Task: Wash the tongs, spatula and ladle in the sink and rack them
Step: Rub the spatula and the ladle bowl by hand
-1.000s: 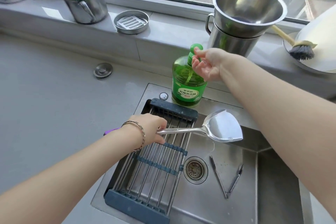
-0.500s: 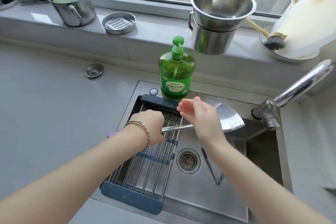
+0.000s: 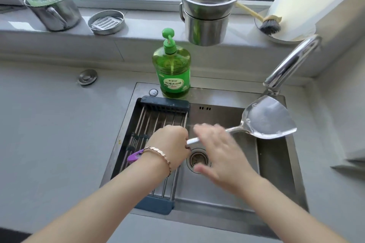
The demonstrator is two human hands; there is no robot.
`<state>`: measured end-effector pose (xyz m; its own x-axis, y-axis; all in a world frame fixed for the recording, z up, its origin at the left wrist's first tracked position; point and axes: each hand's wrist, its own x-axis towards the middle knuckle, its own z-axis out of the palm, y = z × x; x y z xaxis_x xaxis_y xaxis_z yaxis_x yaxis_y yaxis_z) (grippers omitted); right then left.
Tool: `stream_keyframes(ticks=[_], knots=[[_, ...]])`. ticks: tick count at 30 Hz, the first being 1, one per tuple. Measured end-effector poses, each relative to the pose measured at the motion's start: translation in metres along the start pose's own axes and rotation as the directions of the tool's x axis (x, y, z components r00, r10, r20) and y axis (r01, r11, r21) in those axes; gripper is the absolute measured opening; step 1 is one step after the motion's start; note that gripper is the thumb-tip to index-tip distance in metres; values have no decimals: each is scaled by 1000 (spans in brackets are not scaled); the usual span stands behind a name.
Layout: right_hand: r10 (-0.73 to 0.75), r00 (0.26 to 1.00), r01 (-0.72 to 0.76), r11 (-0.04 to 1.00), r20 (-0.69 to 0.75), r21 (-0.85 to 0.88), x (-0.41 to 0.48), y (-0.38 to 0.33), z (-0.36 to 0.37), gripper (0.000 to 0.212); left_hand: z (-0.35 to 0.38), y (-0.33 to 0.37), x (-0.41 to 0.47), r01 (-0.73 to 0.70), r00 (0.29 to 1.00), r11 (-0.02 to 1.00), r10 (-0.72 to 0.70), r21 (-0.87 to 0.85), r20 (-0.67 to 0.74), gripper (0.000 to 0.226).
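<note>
Since a second ago the right hand (image 3: 219, 152) has left the pump of the soap bottle (image 3: 172, 73) and come down over the sink (image 3: 276, 165), and the spatula (image 3: 270, 118) has swung its blade right, towards the tap (image 3: 292, 63). The left hand (image 3: 169, 144) grips the spatula near the end of its handle, fingers curled round it, with the purple tip sticking out behind the wrist. The right hand is blurred, fingers spread and holding nothing, across the metal shaft just right of the left fist; whether it touches the shaft cannot be told. The spatula hangs level above the basin, its blade just below and in front of the tap's base, above the right part of the sink. Left of the hands the rack (image 3: 158, 116) spans the basin, and the drain (image 3: 198, 159) shows between them. The tongs and ladle are not in view. The main risk is probably the one-ended hold: if the right palm carries soap, rubbing the shaft would make it slick, and the heavy blade could twist or dip and knock the tap or the sink wall. A quick stroke may also flick soap out onto the counter. A dropped spatula could land on whatever lies hidden under the right arm.
</note>
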<state>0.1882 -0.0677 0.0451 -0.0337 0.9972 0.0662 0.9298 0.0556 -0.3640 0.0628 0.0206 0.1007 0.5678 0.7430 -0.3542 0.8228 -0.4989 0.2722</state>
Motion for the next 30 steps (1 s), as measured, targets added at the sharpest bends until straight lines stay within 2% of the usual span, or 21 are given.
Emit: stream_keyframes(ticks=[2,3,7,8,9,11,12,15,17,20,21,24,25,26,29,30], knots=[[177,982,-174,984,-68,47,-2,15,-9,102,0,-1,-4,14,1000,1000,-14,-11,-18,14],[203,976,-199,979,-75,54,-3,12,-10,103,1,-1,-5,17,1000,1000,-17,-18,-20,13],[-41,999,41,999,4,-2,-16,-22,8,93,7,5,-9,-19,1000,996,17,-82,-23,10],[-60,998,60,998,0,-22,-16,-17,5,91,8,5,-10,-17,1000,996,14,-91,-24,10],[-22,999,21,999,-34,-32,-16,-7,1,91,8,4,-11,-5,1000,995,3,-98,-26,9],[145,984,-143,989,-101,29,-17,5,-7,95,7,3,-13,21,999,993,-25,-115,-27,7],[168,980,-164,985,-104,45,-18,1,-8,96,7,4,-14,25,999,992,-28,-121,-26,6],[-32,998,34,999,-52,36,-28,-27,7,90,9,9,-16,15,1000,980,-17,-200,-9,22],[-88,995,88,996,-40,-14,-28,-19,3,87,11,9,-17,39,999,957,-28,-288,43,24],[104,988,-101,994,-112,33,-24,3,-11,93,11,6,-17,88,987,909,-24,-407,160,21],[91,990,-86,995,-104,52,-25,0,-11,93,11,6,-18,109,979,888,-19,-446,201,20],[-162,986,163,987,-32,11,-37,-21,1,86,10,8,-20,152,959,853,-6,-499,282,20],[-192,981,191,981,-22,-14,-37,-18,-2,84,10,7,-21,155,957,849,-1,-506,291,20],[-161,986,159,986,-47,-41,-34,-8,-7,83,10,6,-21,158,954,842,4,-516,298,18],[100,984,-103,995,-144,-13,-30,9,-21,89,8,4,-22,169,948,838,6,-520,317,15],[81,987,-84,996,-142,-10,-31,4,-18,89,8,4,-23,162,950,840,8,-517,312,15]])
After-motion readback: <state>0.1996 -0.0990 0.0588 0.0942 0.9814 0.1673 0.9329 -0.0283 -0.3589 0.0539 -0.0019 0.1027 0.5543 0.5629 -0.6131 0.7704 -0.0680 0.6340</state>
